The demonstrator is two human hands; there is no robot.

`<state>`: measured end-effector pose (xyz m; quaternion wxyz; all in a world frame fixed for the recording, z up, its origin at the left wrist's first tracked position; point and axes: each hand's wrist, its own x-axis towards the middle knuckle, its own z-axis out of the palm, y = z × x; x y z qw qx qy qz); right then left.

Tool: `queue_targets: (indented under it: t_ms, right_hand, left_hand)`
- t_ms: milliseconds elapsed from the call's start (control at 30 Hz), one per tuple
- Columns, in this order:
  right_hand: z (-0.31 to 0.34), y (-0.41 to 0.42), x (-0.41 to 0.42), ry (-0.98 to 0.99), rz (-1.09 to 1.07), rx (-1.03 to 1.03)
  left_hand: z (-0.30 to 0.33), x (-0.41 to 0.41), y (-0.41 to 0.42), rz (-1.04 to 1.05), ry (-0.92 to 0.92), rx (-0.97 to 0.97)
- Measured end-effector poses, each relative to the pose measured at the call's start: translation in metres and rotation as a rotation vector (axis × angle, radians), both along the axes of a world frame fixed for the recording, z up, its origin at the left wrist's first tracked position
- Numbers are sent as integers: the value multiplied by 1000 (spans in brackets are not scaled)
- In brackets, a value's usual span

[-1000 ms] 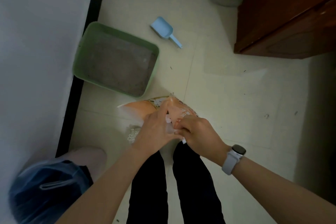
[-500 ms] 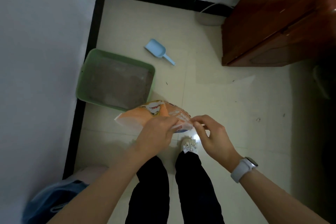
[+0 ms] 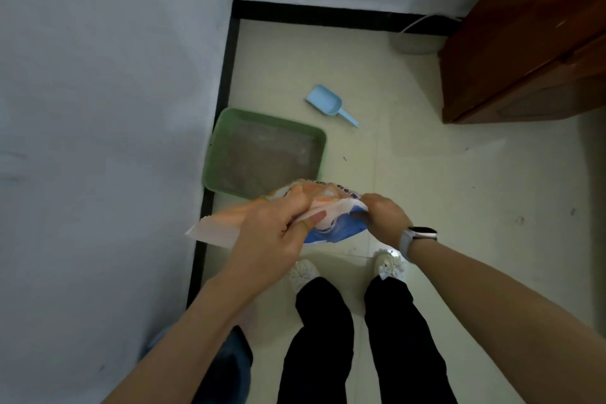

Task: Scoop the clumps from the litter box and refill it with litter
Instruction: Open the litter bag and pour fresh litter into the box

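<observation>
- Since half a second ago, my right hand has returned to the litter bag; both hands grip it, raised and spread.
- Left hand: fingers curled, clamped on the bag's top.
- Litter box lies beyond, by the wall; scoop idle on the floor.
- Judgement: scooping done, pouring next.

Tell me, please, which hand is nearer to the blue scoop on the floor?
The right hand, as it looks in this view. It grips the litter bag below the blue scoop, slightly to its right. The left hand grips the bag lower and further left.
</observation>
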<state>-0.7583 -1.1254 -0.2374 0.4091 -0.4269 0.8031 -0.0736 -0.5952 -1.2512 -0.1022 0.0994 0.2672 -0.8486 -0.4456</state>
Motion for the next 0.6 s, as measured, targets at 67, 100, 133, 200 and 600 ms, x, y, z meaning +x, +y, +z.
queue_targets:
  t_ms: [67,100,133,200,600]
  right_hand:
    - [7,-12,11,39,-36,-67]
    - [10,-16,17,64,-26,-114]
    - [13,-19,23,83,-14,-198]
    - [17,-25,35,77,45,-339]
    - [73,-55,56,225,260,-635]
  left_hand:
    - [11,11,-11,60,3,-27]
    - [15,19,-18,110,4,-14]
    - [18,29,-26,166,1,1]
    - [20,47,-42,251,-22,-26]
    - [8,29,-74,-110,-146,-346]
